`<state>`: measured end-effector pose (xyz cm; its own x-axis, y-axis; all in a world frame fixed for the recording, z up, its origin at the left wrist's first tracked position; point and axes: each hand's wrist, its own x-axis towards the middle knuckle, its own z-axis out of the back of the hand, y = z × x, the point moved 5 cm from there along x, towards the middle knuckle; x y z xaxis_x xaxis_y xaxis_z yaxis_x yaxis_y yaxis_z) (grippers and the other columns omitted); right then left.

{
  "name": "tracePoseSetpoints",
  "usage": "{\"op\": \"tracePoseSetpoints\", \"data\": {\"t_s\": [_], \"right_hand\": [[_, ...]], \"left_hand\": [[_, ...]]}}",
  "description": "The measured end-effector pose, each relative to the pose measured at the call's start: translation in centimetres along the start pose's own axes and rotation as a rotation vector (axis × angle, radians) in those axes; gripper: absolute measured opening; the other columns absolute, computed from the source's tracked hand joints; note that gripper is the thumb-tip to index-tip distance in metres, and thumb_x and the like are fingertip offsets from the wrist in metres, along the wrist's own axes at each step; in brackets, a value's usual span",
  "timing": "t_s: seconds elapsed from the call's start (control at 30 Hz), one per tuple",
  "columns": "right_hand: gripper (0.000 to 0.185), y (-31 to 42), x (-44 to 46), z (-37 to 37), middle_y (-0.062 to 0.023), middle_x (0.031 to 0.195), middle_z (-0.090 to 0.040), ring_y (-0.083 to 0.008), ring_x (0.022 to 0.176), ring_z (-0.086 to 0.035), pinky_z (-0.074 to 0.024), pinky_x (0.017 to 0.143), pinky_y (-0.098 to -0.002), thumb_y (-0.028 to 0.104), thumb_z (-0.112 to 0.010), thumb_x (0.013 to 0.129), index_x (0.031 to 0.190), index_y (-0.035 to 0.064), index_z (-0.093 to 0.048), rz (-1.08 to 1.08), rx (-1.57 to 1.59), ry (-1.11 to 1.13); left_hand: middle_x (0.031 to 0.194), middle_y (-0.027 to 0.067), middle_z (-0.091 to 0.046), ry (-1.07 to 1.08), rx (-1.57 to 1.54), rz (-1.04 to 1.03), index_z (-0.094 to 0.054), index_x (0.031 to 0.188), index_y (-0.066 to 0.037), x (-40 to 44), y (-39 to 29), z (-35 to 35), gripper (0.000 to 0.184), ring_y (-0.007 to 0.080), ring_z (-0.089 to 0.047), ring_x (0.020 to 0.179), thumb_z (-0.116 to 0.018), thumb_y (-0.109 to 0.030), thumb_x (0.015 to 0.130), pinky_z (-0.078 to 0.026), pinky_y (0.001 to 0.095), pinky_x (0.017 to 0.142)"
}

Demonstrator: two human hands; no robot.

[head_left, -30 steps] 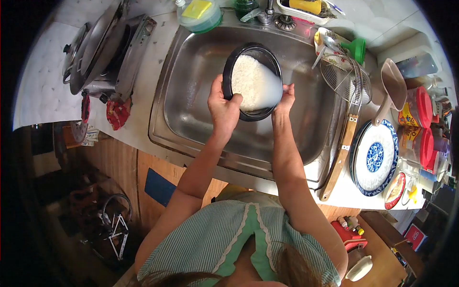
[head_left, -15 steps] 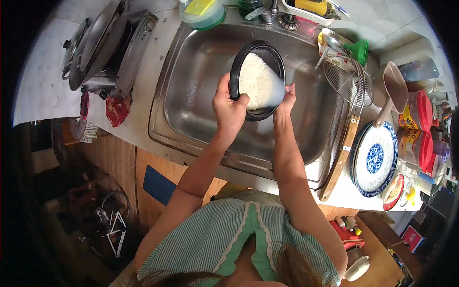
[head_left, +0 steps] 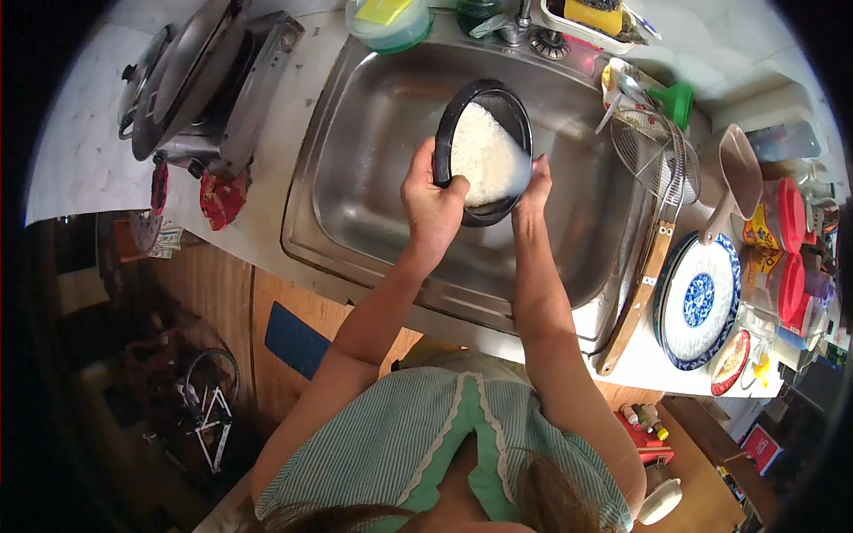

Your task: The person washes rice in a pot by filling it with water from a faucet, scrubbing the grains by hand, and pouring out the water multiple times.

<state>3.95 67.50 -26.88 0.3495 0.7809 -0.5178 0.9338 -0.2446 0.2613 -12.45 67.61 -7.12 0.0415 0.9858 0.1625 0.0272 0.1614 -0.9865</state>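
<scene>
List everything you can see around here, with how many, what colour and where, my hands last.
Bowl: one, black, tilted above the sink
Grains: one mass, white, in the bowl
Sink: one, steel grey, centre
Faucet: one, grey, behind the sink
Stove: one, grey, left counter
Pans or lids: several, grey, by the stove
Tub: one, greenish, sink's back left
Funnel: one, green, back right
Wire strainer: one, silver, wooden handle, sink's right
Saucepan: one, beige, right counter
Plates: at least two, white and blue, right counter
Red lids: two, on jars, far right
Left hand: one, bare, on the bowl
Right hand: one, bare, on the bowl
</scene>
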Motion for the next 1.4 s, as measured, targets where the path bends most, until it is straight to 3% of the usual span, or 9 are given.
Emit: {"op": "tracePoseSetpoints", "data": {"t_s": [0.13,0.33,0.53,0.67,0.77,0.97,1.17,1.27,1.4], "right_hand": [[0.03,-1.2,-0.3,-0.6,-0.0067,0.077,-0.058,-0.0201,0.074,-0.055,-0.0447,0.073,-0.0331,0.029,-0.045,0.09,0.073,0.0064,-0.054,-0.024,-0.12,-0.058],[0.031,1.6,-0.9,-7.6,-0.0092,0.098,-0.059,-0.0165,0.092,-0.052,-0.0396,0.084,-0.0301,0.022,-0.05,0.088,0.104,-0.0038,-0.056,0.52,-0.841,-0.07],[0.03,0.4,2.7,-20.4,-0.0069,0.097,-0.059,-0.018,0.093,-0.053,-0.0377,0.083,-0.0367,0.015,-0.058,0.079,0.106,0.0017,-0.055,0.153,-0.833,0.216],[0.027,0.4,3.0,-24.5,-0.0047,0.1,-0.058,-0.0206,0.089,-0.054,-0.0345,0.087,-0.0436,0.011,-0.057,0.077,0.102,0.0074,-0.05,0.064,-0.521,0.394],[0.028,-0.3,1.8,-24.2,-0.0081,0.1,-0.058,-0.0218,0.087,-0.056,-0.0414,0.082,-0.0417,0.01,-0.058,0.077,0.103,0.0055,-0.051,0.106,-0.592,0.377],[0.023,-4.7,2.9,-19.6,-0.0093,0.074,-0.06,-0.0186,0.06,-0.059,-0.0489,0.052,-0.0278,0.011,-0.057,0.077,0.097,0.0013,-0.055,-0.223,-1.029,0.478],[0.021,-5.2,2.4,-17.6,-0.0075,0.069,-0.06,-0.0148,0.054,-0.057,-0.0457,0.045,-0.0252,0.015,-0.056,0.079,0.093,-0.0015,-0.059,-0.355,-1.813,0.521],[0.019,-5.1,2.7,-17.2,-0.0069,0.063,-0.058,-0.0137,0.05,-0.056,-0.0425,0.04,-0.025,0.014,-0.054,0.079,0.09,0.0002,-0.061,-0.414,-2.069,0.534],[0.021,-5.8,1.9,-16.5,-0.0077,0.063,-0.061,-0.0187,0.055,-0.059,-0.0451,0.045,-0.0304,0.01,-0.053,0.077,0.094,0.0034,-0.063,-0.558,-2.425,0.595]], "left_hand": [[0.095,0.0071,-0.058,-0.104,0.072,-0.001,-0.053,0.107,0.004,0.4,-0.1,1.2,0.045,0.0135,-0.056,0.085,-0.048,0.01,0.063,-0.044,0.0258,0.08],[0.089,0.005,-0.059,-0.277,-0.344,0.305,-0.056,0.098,0.001,3.7,6.1,7.2,0.044,0.016,-0.057,0.08,-0.049,0.01,0.055,-0.046,0.0258,0.073],[0.077,0.004,-0.054,-0.382,-0.321,0.537,-0.053,0.087,-0.001,4.0,10.5,8.5,0.037,0.0177,-0.054,0.069,-0.049,0.009,0.051,-0.045,0.0284,0.062],[0.076,0.0047,-0.054,-0.335,-0.223,0.183,-0.053,0.088,-0.001,4.6,14.6,8.1,0.039,0.0181,-0.051,0.064,-0.05,0.009,0.05,-0.042,0.0288,0.055],[0.076,0.0047,-0.053,-0.406,-0.506,0.548,-0.054,0.087,-0.001,5.0,16.2,6.9,0.038,0.0179,-0.051,0.065,-0.05,0.009,0.051,-0.041,0.0284,0.055],[0.083,0.0071,-0.056,-0.354,-0.56,0.491,-0.054,0.093,0.0,6.6,19.9,6.0,0.04,0.0199,-0.054,0.073,-0.05,0.008,0.054,-0.044,0.0291,0.065],[0.095,0.0121,-0.054,-0.243,-0.108,0.586,-0.051,0.102,0.0,7.7,16.7,6.1,0.042,0.0245,-0.054,0.088,-0.055,0.005,0.06,-0.043,0.0344,0.078],[0.093,0.015,-0.052,-0.409,0.582,-0.02,-0.048,0.106,-0.002,7.9,14.8,6.6,0.044,0.0299,-0.051,0.088,-0.057,0.002,0.062,-0.041,0.0352,0.081],[0.1,0.0162,-0.049,-0.16,0.667,-0.033,-0.045,0.11,-0.005,9.0,13.7,5.6,0.051,0.0345,-0.043,0.098,-0.054,0.006,0.062,-0.035,0.0377,0.088]]}}
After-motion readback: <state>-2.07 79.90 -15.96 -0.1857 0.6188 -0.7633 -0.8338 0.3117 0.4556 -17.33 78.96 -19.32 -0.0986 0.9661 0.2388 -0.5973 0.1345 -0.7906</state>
